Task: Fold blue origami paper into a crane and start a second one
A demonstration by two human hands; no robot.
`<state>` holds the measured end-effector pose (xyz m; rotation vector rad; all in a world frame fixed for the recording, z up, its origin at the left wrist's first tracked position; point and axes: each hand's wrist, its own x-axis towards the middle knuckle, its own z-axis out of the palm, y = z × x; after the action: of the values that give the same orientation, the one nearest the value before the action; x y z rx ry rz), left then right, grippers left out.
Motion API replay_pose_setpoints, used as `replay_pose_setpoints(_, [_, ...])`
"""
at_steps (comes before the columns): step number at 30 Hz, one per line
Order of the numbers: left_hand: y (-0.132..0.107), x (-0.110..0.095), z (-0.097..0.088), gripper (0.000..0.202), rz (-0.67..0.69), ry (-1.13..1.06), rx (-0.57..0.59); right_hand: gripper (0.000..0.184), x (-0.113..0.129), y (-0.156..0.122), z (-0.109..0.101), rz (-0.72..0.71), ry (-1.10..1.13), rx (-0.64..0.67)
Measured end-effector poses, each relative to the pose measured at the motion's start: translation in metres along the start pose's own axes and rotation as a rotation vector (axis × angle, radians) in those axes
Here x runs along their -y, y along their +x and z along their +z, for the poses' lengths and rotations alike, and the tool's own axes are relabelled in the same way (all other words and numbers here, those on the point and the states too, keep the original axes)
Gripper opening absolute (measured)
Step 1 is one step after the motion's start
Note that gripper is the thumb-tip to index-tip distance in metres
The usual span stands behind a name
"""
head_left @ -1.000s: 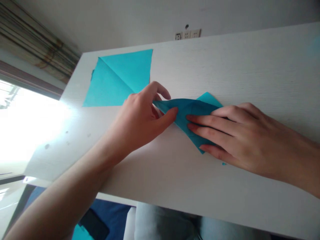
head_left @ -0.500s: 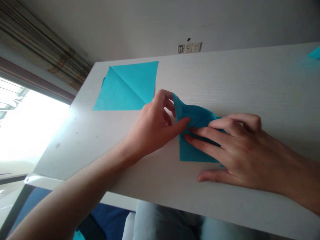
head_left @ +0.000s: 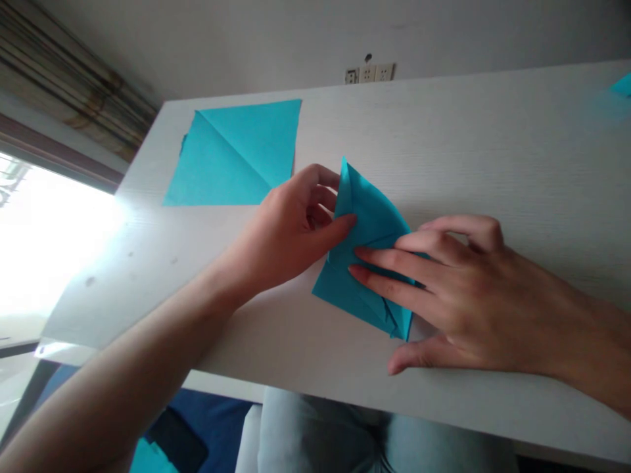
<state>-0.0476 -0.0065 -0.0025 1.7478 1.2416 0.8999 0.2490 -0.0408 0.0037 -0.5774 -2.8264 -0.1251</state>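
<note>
A folded piece of blue paper (head_left: 372, 210) lies on the white table between my hands, one corner pointing away from me and one flap slightly raised. My left hand (head_left: 300, 223) pinches its left edge, thumb on top and fingers behind. Stretched across the paper, the fingers of my right hand (head_left: 444, 282) press down on its middle, spread apart, while the thumb rests on the table. Small folded layers show near the paper's lower right corner.
A creased blue sheet (head_left: 241, 154) lies flat at the table's back left. Another blue piece (head_left: 622, 85) shows at the far right edge. Wall sockets (head_left: 369, 73) sit behind the table (head_left: 493, 144). Below the front edge are a dark phone-like object (head_left: 178, 439) and more blue paper (head_left: 152, 458).
The folded paper has turned clockwise, its lower right corner swinging toward me and its raised flap lying flatter. Both hands stay on it, and the view has shifted slightly.
</note>
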Motion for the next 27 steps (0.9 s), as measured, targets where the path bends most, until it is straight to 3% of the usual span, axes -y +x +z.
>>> replay_pose_setpoints(9, [-0.002,-0.013,0.014,0.017,0.013,0.15,-0.149,0.085,0.007,0.004,0.003,0.0,-0.053,0.002])
replay_pose_setpoints(14, [0.0,-0.017,0.013,0.021,0.026,0.168,-0.141,0.076,0.006,0.005,0.002,-0.009,-0.066,0.004])
replay_pose_setpoints(20, [0.002,-0.015,0.005,0.021,0.045,0.136,-0.099,0.086,0.006,0.005,0.004,-0.012,-0.039,-0.024])
replay_pose_setpoints(27, [0.004,-0.011,-0.002,0.018,0.085,0.1,-0.078,0.08,0.005,0.005,0.002,0.008,0.008,-0.018])
